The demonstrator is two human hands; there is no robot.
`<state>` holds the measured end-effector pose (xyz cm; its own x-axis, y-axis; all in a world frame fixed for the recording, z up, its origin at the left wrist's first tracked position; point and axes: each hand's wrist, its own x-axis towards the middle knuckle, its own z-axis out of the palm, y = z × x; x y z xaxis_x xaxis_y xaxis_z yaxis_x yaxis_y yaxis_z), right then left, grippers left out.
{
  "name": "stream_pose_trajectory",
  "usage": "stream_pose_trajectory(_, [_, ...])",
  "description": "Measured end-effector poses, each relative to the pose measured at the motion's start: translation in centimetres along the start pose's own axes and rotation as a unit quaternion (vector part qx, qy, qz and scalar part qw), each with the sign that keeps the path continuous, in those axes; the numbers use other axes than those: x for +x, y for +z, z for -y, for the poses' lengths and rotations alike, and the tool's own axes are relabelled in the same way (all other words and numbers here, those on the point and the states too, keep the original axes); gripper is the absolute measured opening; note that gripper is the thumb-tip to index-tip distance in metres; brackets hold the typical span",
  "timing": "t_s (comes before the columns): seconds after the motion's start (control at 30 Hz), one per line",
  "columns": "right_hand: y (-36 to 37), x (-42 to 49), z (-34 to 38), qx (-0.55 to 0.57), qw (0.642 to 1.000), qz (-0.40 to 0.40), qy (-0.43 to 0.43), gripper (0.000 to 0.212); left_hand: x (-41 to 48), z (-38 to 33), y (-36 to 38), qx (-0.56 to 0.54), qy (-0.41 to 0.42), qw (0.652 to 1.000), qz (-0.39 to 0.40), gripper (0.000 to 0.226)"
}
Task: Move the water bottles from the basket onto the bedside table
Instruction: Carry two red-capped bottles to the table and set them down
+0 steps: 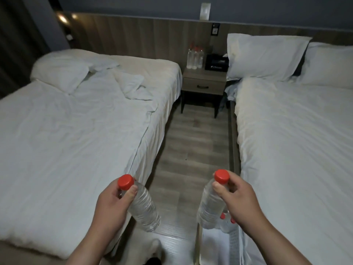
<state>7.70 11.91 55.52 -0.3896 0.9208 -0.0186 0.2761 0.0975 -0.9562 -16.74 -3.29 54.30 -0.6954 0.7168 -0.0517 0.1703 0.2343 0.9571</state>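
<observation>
Gripping one clear red-capped plastic water bottle (142, 207) each, left hand (112, 199) and right hand (236, 196) hover apart; ahead between white beds (66, 131), the wooden bedside worktop (204, 74) carries more bottles (194, 58) beside a black box (216, 63).

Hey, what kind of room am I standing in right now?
Probably a hotel room: left bed and right bed in white linen, a shared bedside table holding water bottles, one wooden wall panel behind both.
</observation>
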Motion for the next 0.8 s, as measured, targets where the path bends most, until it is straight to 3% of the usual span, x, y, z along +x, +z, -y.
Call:
stream_pose_trajectory(0.13, [4.2,5.1,0.9,-0.024,1.000,-0.006,-0.001,0.023,6.6,1.3,-1.9,0.021,-0.004,1.000,0.023,0.050])
stream_pose_trajectory(0.4, [7.9,12.6,3.0,-0.056,0.997,-0.061,0.000,0.026,18.9,0.1,-2.1,0.045,0.023,0.994,0.098,0.009])
stream_pose_trajectory(0.53, [7.6,15.1,3.4,-0.049,0.994,-0.090,0.021,0.026,23.9,-1.7,-0.4,0.039,0.047,0.990,0.129,0.017])
stream_pose_trajectory(0.67, [6.8,18.4,3.2,-0.048,0.994,-0.093,0.041,0.020,28.3,-2.9,2.2,0.024,0.057,0.988,0.138,0.009])
stream_pose_trajectory(0.8, [6.2,23.4,2.2,-0.033,0.993,-0.102,0.046,0.024,32.7,-4.1,5.4,0.066,0.069,0.983,0.155,0.016])
